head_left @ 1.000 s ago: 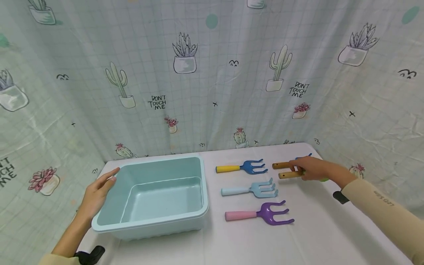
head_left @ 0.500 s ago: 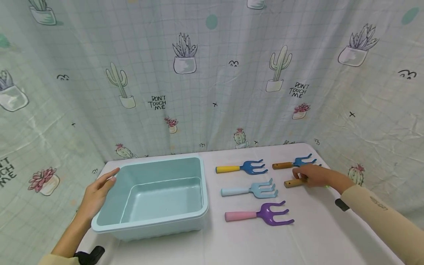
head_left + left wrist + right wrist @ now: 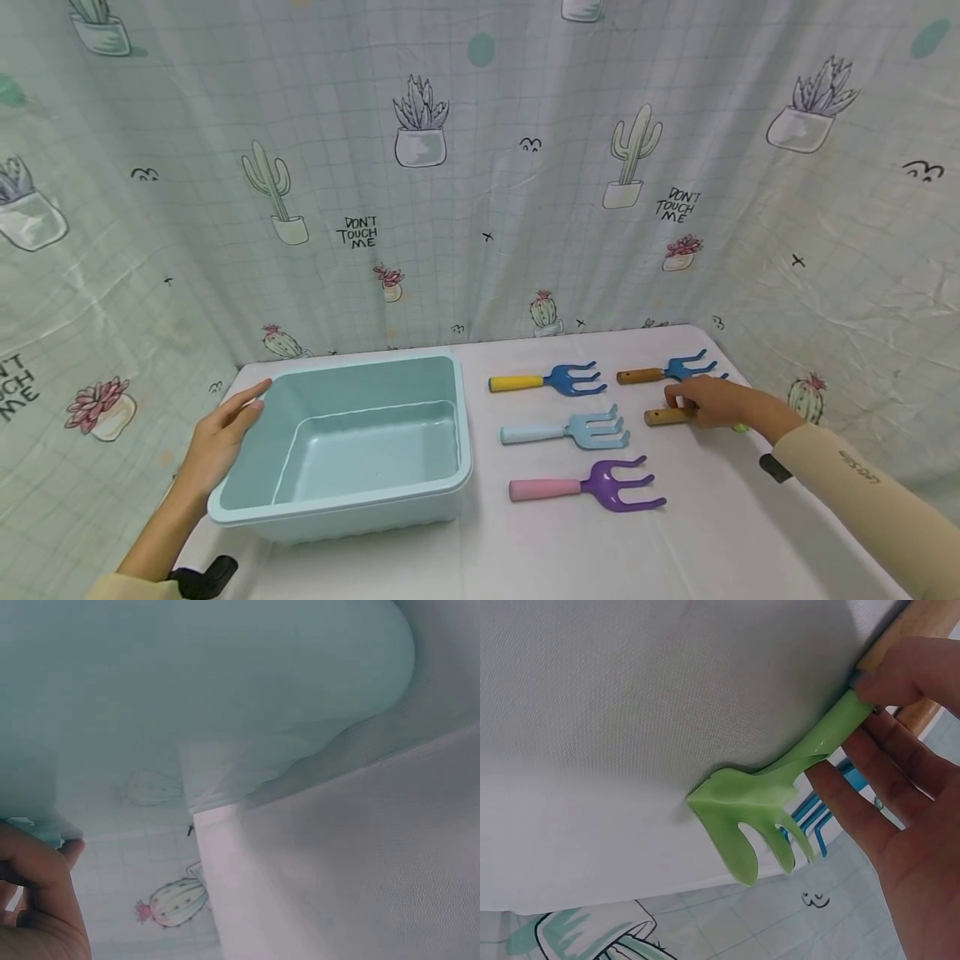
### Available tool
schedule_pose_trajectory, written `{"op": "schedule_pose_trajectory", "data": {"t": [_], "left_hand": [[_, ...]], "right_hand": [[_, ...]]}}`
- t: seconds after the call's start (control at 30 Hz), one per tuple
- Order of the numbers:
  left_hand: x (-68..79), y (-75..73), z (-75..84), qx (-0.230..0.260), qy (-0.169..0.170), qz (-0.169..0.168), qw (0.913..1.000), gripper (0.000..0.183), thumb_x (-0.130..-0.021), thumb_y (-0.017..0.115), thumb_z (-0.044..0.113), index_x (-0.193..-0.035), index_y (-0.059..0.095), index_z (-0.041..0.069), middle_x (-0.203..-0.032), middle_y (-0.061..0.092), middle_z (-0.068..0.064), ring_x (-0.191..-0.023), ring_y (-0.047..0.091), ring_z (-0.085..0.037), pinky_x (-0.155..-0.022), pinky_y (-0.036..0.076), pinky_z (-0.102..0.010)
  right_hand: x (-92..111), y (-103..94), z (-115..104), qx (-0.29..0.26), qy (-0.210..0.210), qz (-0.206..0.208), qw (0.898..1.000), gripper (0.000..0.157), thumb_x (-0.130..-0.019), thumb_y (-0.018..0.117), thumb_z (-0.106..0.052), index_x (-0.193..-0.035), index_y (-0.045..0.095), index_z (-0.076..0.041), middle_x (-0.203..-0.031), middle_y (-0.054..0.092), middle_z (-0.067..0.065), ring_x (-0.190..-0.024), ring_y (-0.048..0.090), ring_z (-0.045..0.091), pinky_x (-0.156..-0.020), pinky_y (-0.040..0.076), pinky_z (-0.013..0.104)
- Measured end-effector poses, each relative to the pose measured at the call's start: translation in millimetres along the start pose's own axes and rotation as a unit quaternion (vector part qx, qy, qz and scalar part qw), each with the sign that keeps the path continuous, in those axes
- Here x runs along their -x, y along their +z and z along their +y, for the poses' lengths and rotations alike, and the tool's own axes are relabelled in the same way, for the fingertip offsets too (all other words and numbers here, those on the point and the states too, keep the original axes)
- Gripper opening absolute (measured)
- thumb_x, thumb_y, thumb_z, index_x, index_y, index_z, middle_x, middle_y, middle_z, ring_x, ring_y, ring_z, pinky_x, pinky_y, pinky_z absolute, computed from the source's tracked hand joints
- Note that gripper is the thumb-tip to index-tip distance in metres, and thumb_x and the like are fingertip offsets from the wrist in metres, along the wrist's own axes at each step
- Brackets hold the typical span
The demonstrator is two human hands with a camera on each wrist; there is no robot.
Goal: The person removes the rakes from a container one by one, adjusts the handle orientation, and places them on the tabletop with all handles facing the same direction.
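Observation:
My left hand (image 3: 217,446) grips the left rim of a pale blue-green plastic basin (image 3: 341,502); in the left wrist view bent fingers (image 3: 45,877) are at its edge. My right hand (image 3: 716,400) pinches a green hand fork with a wooden handle (image 3: 666,416) where handle meets neck. The right wrist view shows its green tines (image 3: 746,817) low over the white tabletop, thumb on top and fingers beneath. Just behind it lies a blue hand fork with a brown handle (image 3: 641,376), partly hidden by the hand.
Between basin and right hand lie a yellow-handled blue fork (image 3: 516,382), a light blue fork (image 3: 534,434) and a pink-handled purple fork (image 3: 546,489), tines pointing right. The white table (image 3: 562,558) meets a cactus-print curtain (image 3: 480,208) at back and sides.
My right hand has shifted the green hand fork a little forward to the right, away from the brown-handled one, which shows more now. The left hand and basin stay put.

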State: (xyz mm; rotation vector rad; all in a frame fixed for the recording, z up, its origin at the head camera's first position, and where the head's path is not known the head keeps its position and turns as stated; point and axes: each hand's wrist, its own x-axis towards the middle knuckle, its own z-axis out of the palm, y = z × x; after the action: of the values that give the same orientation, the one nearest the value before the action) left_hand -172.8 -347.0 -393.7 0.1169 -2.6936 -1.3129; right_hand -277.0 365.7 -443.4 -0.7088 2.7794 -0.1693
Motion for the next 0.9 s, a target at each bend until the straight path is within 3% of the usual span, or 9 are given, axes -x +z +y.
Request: {"op": "schedule_pose_trajectory", "data": {"t": [0.17, 0.5, 0.77, 0.9], "left_hand": [[-0.7, 2.2, 0.8, 0.003, 0.001, -0.003, 1.0000, 0.054, -0.102, 0.032, 0.049, -0.151, 0.031, 0.028, -0.153, 0.034, -0.022, -0.128, 0.046, -0.043, -0.073, 0.053, -0.022], [0.1, 12.7, 4.8, -0.006, 0.004, 0.012, 0.9999, 0.053, -0.102, 0.033, 0.048, -0.150, 0.034, 0.026, -0.152, 0.036, -0.019, -0.126, 0.047, -0.039, -0.070, 0.048, -0.012], [1.5, 17.5, 1.7, -0.010, 0.008, 0.015, 0.9998, 0.054, -0.102, 0.035, 0.047, -0.150, 0.035, 0.022, -0.150, 0.040, -0.020, -0.125, 0.049, -0.037, -0.071, 0.048, -0.014], [3.8, 13.1, -2.0, -0.022, 0.015, 0.007, 0.9996, 0.054, -0.103, 0.034, 0.046, -0.151, 0.033, 0.021, -0.148, 0.041, -0.022, -0.124, 0.049, -0.040, -0.073, 0.054, -0.026]], "right_hand": [[2.6, 2.9, -2.7, 0.006, 0.015, 0.006, 1.000, 0.038, -0.079, 0.065, 0.005, -0.100, 0.059, -0.026, -0.090, 0.057, -0.005, -0.083, 0.051, 0.015, -0.074, 0.050, 0.031], [7.8, 7.0, -4.2, 0.006, 0.030, 0.007, 1.000, 0.039, -0.078, 0.066, 0.005, -0.103, 0.056, -0.024, -0.090, 0.056, -0.002, -0.079, 0.047, 0.015, -0.071, 0.048, 0.030], [8.5, 11.6, -0.8, 0.002, 0.036, 0.007, 0.999, 0.040, -0.077, 0.067, 0.005, -0.103, 0.055, -0.023, -0.088, 0.055, -0.001, -0.077, 0.047, 0.016, -0.067, 0.045, 0.030], [8.5, 11.9, -3.2, -0.001, 0.037, 0.008, 0.999, 0.042, -0.076, 0.068, 0.004, -0.104, 0.055, -0.024, -0.087, 0.054, -0.002, -0.077, 0.046, 0.015, -0.066, 0.042, 0.029]]}}
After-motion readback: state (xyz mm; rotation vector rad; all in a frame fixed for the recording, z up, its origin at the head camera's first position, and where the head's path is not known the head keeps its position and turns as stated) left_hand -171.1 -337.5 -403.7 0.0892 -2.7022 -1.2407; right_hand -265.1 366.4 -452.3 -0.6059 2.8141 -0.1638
